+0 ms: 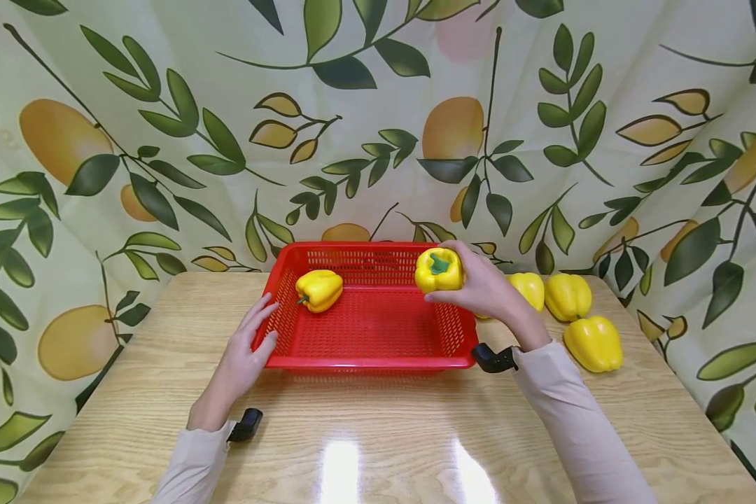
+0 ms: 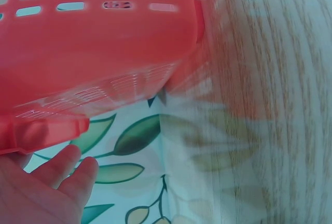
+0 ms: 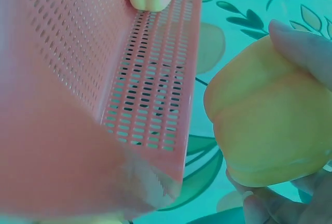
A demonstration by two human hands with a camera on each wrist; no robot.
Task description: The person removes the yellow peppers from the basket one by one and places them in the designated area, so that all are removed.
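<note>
A red perforated plastic basket (image 1: 372, 362) stands on the table, one yellow bell pepper (image 1: 319, 290) lying at its left inside. Over the basket's right end, my right hand (image 1: 481, 283) grips a second yellow bell pepper (image 1: 439, 269), its green stem facing the head camera. The right wrist view shows that held pepper (image 3: 272, 120) between thumb and fingers, beside the basket rim (image 3: 192, 79). At the basket's left side is my left hand (image 1: 244, 350), fingers along the rim. In the left wrist view its fingers (image 2: 78, 180) extend by the rim (image 2: 46, 133).
Several more yellow bell peppers (image 1: 594, 344) sit on the wooden table (image 1: 365, 434) right of the basket, partly behind my right arm. A leaf-and-fruit patterned cloth (image 1: 365, 105) hangs behind the table and at both sides.
</note>
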